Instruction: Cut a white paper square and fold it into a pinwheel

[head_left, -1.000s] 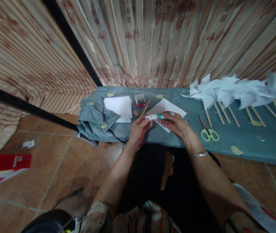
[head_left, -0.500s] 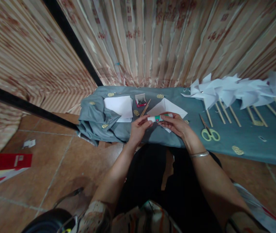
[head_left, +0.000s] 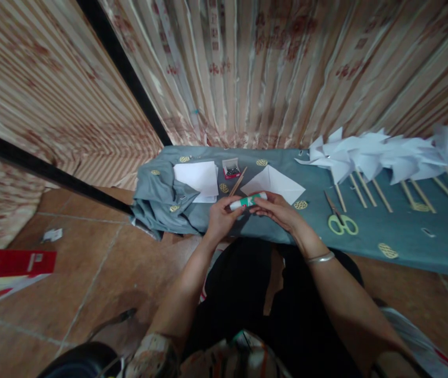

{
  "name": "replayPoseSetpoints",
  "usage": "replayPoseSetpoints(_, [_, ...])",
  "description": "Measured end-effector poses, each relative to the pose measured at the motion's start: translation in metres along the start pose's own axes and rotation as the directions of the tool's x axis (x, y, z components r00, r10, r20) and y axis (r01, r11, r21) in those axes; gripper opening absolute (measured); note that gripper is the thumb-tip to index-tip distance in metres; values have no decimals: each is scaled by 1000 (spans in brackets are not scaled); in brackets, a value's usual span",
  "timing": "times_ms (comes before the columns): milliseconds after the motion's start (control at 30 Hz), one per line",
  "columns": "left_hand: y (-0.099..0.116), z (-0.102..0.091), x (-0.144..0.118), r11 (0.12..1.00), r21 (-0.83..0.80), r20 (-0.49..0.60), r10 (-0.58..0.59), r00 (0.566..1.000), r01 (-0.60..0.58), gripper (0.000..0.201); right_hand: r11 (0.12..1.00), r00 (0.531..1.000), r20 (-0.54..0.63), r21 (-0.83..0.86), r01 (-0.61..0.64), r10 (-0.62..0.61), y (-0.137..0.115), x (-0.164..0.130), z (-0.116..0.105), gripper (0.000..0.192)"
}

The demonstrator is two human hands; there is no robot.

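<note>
A white and green glue stick [head_left: 247, 201] is held level between both my hands, just above the near edge of a low table draped in grey-blue cloth [head_left: 385, 231]. My left hand [head_left: 221, 218] grips its white left end. My right hand [head_left: 276, 211] holds the green right part. Behind the stick lies a folded white paper square [head_left: 273, 182]. A wooden stick [head_left: 237, 182] rests to its left beside a small box of pins [head_left: 231, 168].
A stack of white paper sheets [head_left: 199, 179] lies at the table's left. Scissors with pale green handles [head_left: 339, 219] lie to my right. Several white paper pinwheels on wooden sticks [head_left: 385, 157] line the right side. Striped curtains hang behind; a red packet [head_left: 9, 262] lies on the tiled floor.
Both hands have drawn the glue stick a little nearer to me, off the folded paper. The view has tilted slightly, so the table sits lower in the frame.
</note>
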State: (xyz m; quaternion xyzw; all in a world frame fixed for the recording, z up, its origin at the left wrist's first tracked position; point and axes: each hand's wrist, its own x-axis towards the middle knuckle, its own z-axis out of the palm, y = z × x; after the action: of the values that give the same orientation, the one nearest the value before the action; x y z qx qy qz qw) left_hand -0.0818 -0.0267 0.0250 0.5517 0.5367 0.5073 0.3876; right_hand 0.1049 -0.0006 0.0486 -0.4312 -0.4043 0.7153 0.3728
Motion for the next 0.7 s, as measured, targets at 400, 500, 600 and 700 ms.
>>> replayPoseSetpoints(400, [-9,-44,10,618,786,-98,182,978,-36,21,988,974,-172,19,154,-148,-10,-3,-27,40])
replayPoseSetpoints(500, [-8,-38,3,610,788,-100,260,960,-83,36,961,916,-299,-20,275,-268,-12,-2,-45,34])
replayPoseSetpoints(600, [-2,-21,-3,603,753,30,368,929,-264,38,934,817,-453,-148,326,-357,-11,-2,-63,30])
replayPoseSetpoints(700, [5,4,-2,552,617,407,387,828,-561,25,903,751,-508,-307,300,-422,-5,-2,-77,30])
